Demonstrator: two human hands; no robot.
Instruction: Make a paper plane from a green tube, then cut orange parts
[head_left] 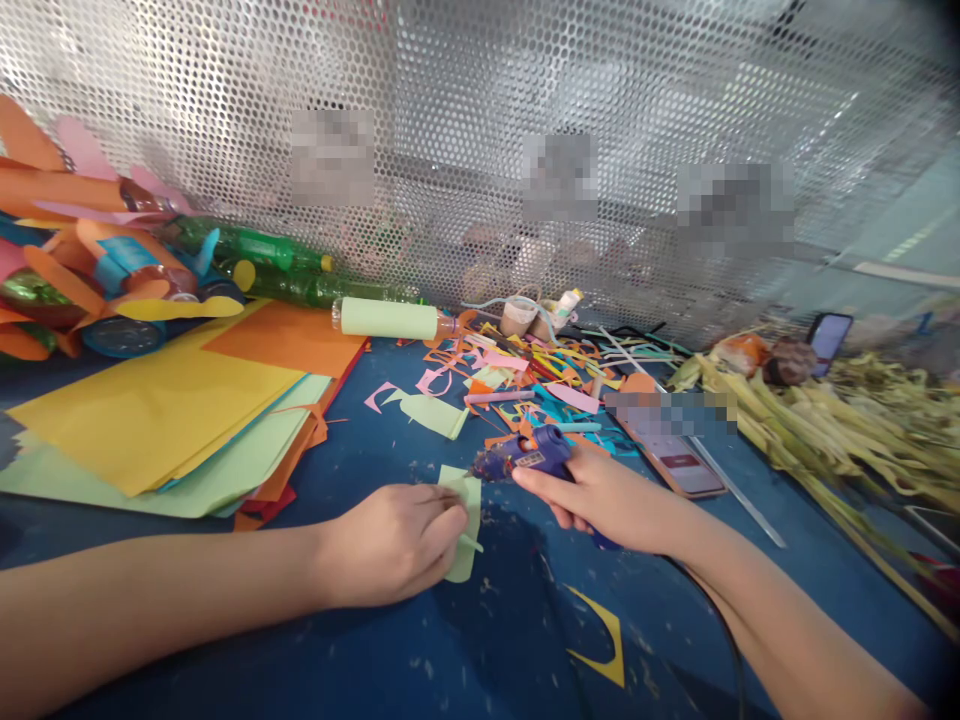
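Note:
In my right hand (pixel 600 495) is a blue glue gun (pixel 531 455), gripped round its handle, a dark cord trailing down along my forearm. The gun's nozzle points left, at the top part of a light green paper strip (pixel 463 560) lying on the blue table (pixel 517 620). My left hand (pixel 409 540) is closed over that strip, fingertips together near the nozzle. A small rolled or folded green paper piece (pixel 471 543) sticks out under its fingers; most of that piece is hidden.
Stacked coloured paper (pixel 165 400) lies at left, below bottles with paper fins (pixel 127 250). A green-wrapped bottle (pixel 390 319) and paper scraps (pixel 525 375) are at the back. A phone (pixel 679 455), a clear stick (pixel 739 490) and dry husks (pixel 817 430) lie right; a yellow offcut (pixel 611 640) in front.

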